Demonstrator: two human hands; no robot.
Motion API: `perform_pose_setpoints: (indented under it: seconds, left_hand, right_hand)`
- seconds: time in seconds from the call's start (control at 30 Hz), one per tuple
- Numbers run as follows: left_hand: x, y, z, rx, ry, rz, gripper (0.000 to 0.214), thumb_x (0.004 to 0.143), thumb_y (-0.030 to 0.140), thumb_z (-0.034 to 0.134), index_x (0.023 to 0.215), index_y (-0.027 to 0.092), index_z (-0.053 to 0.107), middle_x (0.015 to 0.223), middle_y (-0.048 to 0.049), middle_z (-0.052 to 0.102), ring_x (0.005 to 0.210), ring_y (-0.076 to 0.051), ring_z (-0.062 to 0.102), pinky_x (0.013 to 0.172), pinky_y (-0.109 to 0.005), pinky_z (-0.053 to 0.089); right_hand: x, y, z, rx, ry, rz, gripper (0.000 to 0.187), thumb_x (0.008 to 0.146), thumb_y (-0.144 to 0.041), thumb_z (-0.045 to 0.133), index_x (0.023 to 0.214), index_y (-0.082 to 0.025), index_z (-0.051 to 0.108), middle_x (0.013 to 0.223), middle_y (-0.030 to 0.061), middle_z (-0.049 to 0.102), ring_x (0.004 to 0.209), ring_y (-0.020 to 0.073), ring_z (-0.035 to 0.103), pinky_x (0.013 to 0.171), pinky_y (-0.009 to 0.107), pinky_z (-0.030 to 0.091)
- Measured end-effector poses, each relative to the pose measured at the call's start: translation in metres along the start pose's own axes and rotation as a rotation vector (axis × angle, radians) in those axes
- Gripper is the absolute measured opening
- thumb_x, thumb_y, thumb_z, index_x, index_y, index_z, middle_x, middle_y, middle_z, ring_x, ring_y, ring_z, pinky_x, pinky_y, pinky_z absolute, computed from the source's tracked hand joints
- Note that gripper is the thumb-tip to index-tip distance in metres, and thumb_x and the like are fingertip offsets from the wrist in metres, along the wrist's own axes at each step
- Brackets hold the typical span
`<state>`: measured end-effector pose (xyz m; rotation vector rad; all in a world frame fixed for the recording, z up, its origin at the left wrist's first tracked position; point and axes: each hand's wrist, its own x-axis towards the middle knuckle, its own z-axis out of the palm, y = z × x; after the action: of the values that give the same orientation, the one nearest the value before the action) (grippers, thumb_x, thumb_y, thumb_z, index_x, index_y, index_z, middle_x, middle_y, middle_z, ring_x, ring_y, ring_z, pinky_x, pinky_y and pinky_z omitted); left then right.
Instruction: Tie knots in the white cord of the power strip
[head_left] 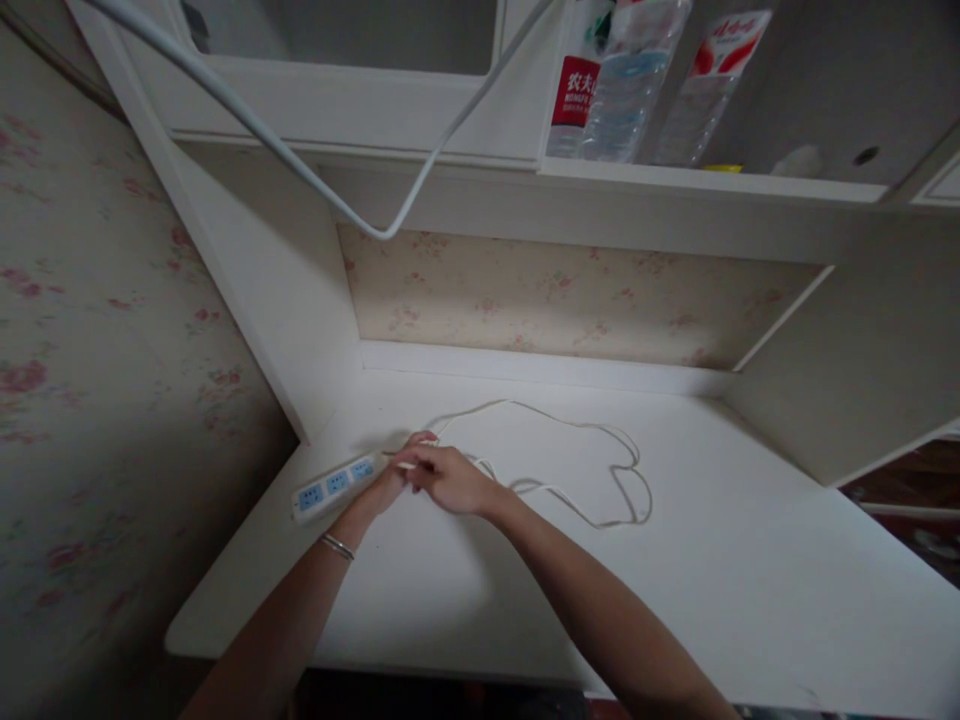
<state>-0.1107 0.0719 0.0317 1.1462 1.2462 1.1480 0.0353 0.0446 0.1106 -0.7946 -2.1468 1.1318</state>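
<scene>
Our right hand (454, 482) pinches the white cord (551, 488), probably for control; we cannot tell whether our left hand (391, 482) grips.

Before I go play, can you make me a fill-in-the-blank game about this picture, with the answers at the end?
1. The power strip shows three sockets coloured ____.
2. The looped white cord on the desk lies to the ____ side of the power strip, not the left.
3. The person wears a silvery bracelet on the ____ wrist.
4. The wallpaper has a pattern of ____.

Missing words: blue; right; left; flowers.
</scene>
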Motion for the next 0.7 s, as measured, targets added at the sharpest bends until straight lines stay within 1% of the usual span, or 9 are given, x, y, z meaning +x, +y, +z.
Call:
perform_pose_setpoints:
  seconds: [0.03, 0.1, 0.2, 0.23, 0.33, 0.4, 0.53, 0.6, 0.7]
  left_hand:
    - [-0.004, 0.002, -0.004, -0.041, -0.06, -0.025, 0.038, 0.078, 0.042, 0.055, 0.106, 0.017, 0.061, 0.085, -0.0093, 0.069, 0.075, -0.023, 0.064, 0.065, -0.032, 0.047]
    - [-0.009, 0.004, -0.01, -0.047, -0.261, -0.08, 0.038, 0.079, 0.046, 0.051, 0.101, 0.016, 0.062, 0.085, -0.0099, 0.069, 0.075, -0.023, 0.063, 0.064, -0.032, 0.047]
    - [-0.013, 0.007, -0.013, 0.014, -0.495, -0.113, 0.028, 0.074, 0.038, 0.059, 0.086, 0.014, 0.067, 0.08, -0.0073, 0.069, 0.075, -0.02, 0.061, 0.068, -0.029, 0.044]
    - [-0.013, 0.008, -0.013, 0.061, -0.538, -0.107, 0.023, 0.072, 0.034, 0.061, 0.082, 0.015, 0.068, 0.078, -0.0059, 0.068, 0.075, -0.02, 0.06, 0.068, -0.028, 0.044]
    - [-0.013, 0.008, -0.011, 0.228, -0.592, -0.067, 0.014, 0.07, 0.027, 0.061, 0.074, 0.017, 0.07, 0.074, -0.0034, 0.069, 0.077, -0.02, 0.059, 0.073, -0.029, 0.042]
    - [-0.013, 0.006, -0.013, 0.288, -0.589, -0.039, 0.014, 0.071, 0.026, 0.06, 0.073, 0.018, 0.07, 0.076, -0.0034, 0.069, 0.081, -0.02, 0.059, 0.078, -0.03, 0.041]
    - [-0.012, -0.004, -0.019, 0.219, -0.379, -0.035, 0.018, 0.071, 0.028, 0.059, 0.08, 0.016, 0.07, 0.081, -0.0037, 0.068, 0.082, -0.019, 0.058, 0.078, -0.03, 0.041]
    - [-0.012, -0.006, -0.021, 0.136, -0.331, -0.025, 0.017, 0.071, 0.027, 0.059, 0.078, 0.015, 0.068, 0.079, -0.0036, 0.067, 0.078, -0.018, 0.057, 0.076, -0.029, 0.042]
    - [-0.015, -0.001, -0.02, -0.027, -0.342, -0.072, 0.022, 0.075, 0.033, 0.054, 0.073, 0.014, 0.065, 0.076, -0.0053, 0.066, 0.075, -0.018, 0.059, 0.078, -0.031, 0.044]
  right_hand:
    - [-0.008, 0.001, 0.004, -0.014, -0.067, -0.017, 0.036, 0.082, -0.01, 0.048, 0.112, -0.022, 0.063, 0.09, 0.0002, 0.065, 0.071, 0.0102, 0.057, 0.068, 0.022, 0.045]
    - [-0.024, 0.006, 0.01, -0.025, -0.114, 0.001, 0.038, 0.081, -0.008, 0.047, 0.112, -0.023, 0.063, 0.085, -0.0004, 0.064, 0.069, 0.0097, 0.056, 0.066, 0.021, 0.044]
    - [-0.048, 0.015, 0.01, 0.027, -0.045, 0.09, 0.036, 0.082, -0.009, 0.046, 0.111, -0.023, 0.063, 0.079, -0.0006, 0.062, 0.067, 0.0097, 0.055, 0.062, 0.02, 0.042]
    - [-0.056, 0.017, 0.009, 0.054, -0.012, 0.115, 0.034, 0.083, -0.01, 0.046, 0.11, -0.022, 0.064, 0.08, -0.0003, 0.062, 0.067, 0.0096, 0.055, 0.061, 0.02, 0.042]
    - [-0.077, 0.02, 0.002, 0.103, 0.064, 0.171, 0.031, 0.085, -0.014, 0.047, 0.11, -0.022, 0.064, 0.079, -0.0002, 0.062, 0.065, 0.0097, 0.054, 0.059, 0.02, 0.04]
    - [-0.09, 0.021, -0.001, 0.083, 0.104, 0.209, 0.03, 0.086, -0.017, 0.047, 0.111, -0.022, 0.063, 0.074, -0.0012, 0.061, 0.062, 0.0098, 0.052, 0.057, 0.02, 0.038]
    - [-0.112, 0.023, 0.002, -0.048, 0.131, 0.236, 0.03, 0.086, -0.018, 0.046, 0.112, -0.024, 0.061, 0.076, -0.0013, 0.063, 0.064, 0.0112, 0.054, 0.058, 0.022, 0.039]
    - [-0.118, 0.024, 0.007, -0.121, 0.093, 0.201, 0.032, 0.087, -0.016, 0.045, 0.113, -0.024, 0.06, 0.086, 0.0, 0.067, 0.07, 0.0124, 0.058, 0.064, 0.023, 0.042]
    - [-0.119, 0.023, 0.014, -0.208, 0.047, 0.128, 0.035, 0.087, -0.014, 0.041, 0.115, -0.025, 0.059, 0.107, 0.001, 0.067, 0.085, 0.0138, 0.062, 0.076, 0.024, 0.045]
